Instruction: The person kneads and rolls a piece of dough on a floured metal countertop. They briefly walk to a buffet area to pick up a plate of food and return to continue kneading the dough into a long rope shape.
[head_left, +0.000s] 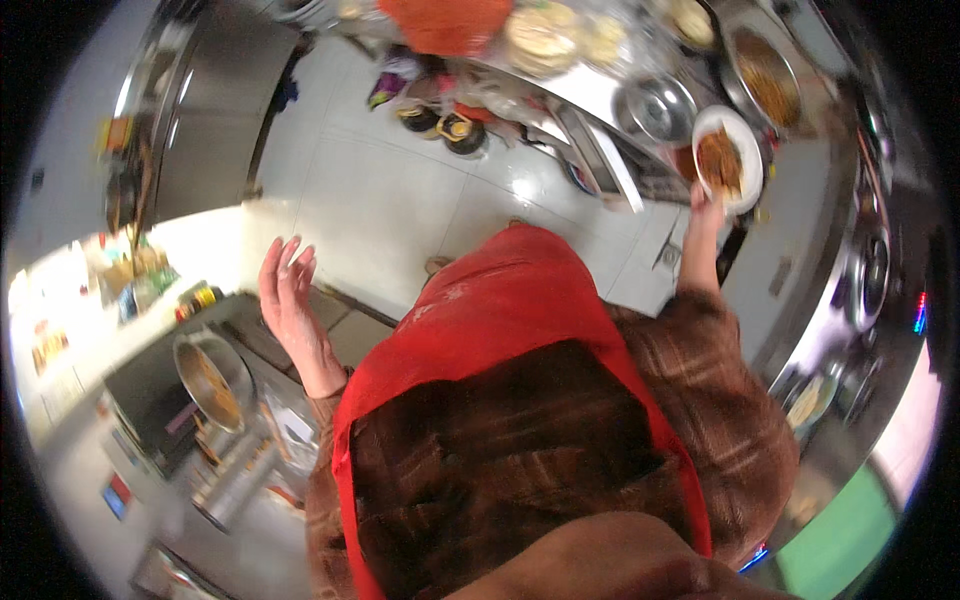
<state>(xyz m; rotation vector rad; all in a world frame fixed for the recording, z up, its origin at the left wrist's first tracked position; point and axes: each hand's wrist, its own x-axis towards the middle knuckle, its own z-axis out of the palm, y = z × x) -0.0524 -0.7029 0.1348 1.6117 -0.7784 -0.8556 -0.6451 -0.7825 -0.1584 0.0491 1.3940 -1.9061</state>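
Note:
My right hand (706, 210) grips the near rim of a white oval plate (754, 165), its arm stretched out to the far right. Strips of reddish-brown food (718, 160) lie on the plate, too blurred to name. Beside the plate, on the worktop, sits a shiny steel bowl (655, 110). Over on the left, my left hand (290, 310) is raised with its fingers apart and holds nothing. The nearest thing to it is the left counter, where a metal bowl (212, 380) with orange-brown contents stands.
Stacked pale flatbreads (540, 38) and an orange-red bundle (440, 22) rest along the far worktop. A larger pan of food (765, 90) stands past the plate. Dark pots (462, 132) and bags are on the tiled floor (380, 190). A steel cabinet (215, 110) stands far left.

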